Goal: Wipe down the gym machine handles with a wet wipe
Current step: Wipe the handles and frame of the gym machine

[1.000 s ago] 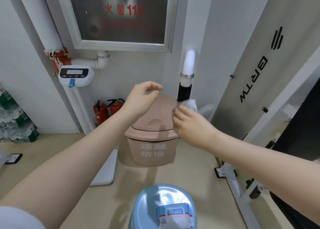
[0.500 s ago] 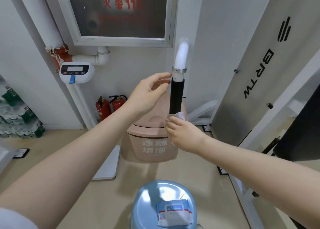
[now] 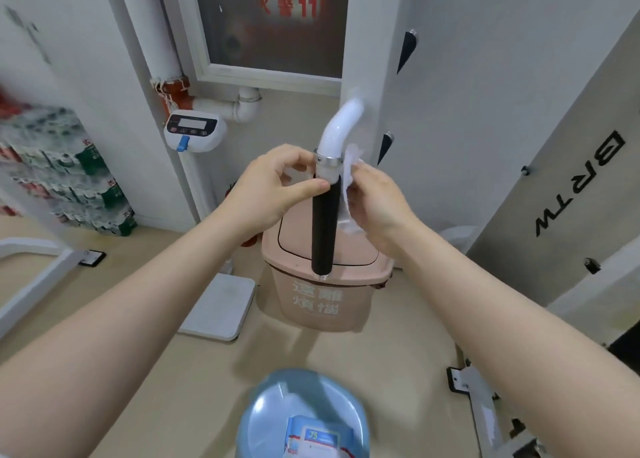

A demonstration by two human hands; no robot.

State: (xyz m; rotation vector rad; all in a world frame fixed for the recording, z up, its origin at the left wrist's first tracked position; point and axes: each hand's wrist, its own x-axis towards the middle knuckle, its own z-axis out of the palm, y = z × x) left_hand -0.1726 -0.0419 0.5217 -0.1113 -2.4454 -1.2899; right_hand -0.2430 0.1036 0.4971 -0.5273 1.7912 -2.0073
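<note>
A gym machine handle hangs upright in the middle of the view: a black grip below a silver collar and a curved white tube. My left hand pinches the top of the grip just under the collar, thumb in front. My right hand holds a crumpled white wet wipe against the right side of the grip. The lower half of the black grip is bare. A pack of wet wipes lies on a blue stool at the bottom of the view.
A pink lidded bin stands on the floor right behind the handle. The blue stool is below my arms. A white scale lies left of the bin. The grey machine panel rises at right, with white frame feet on the floor.
My left hand moved from open beside the handle to gripping its top. My right hand rose with the wipe from the grip's lower end to its upper right side. The view tilted down.
</note>
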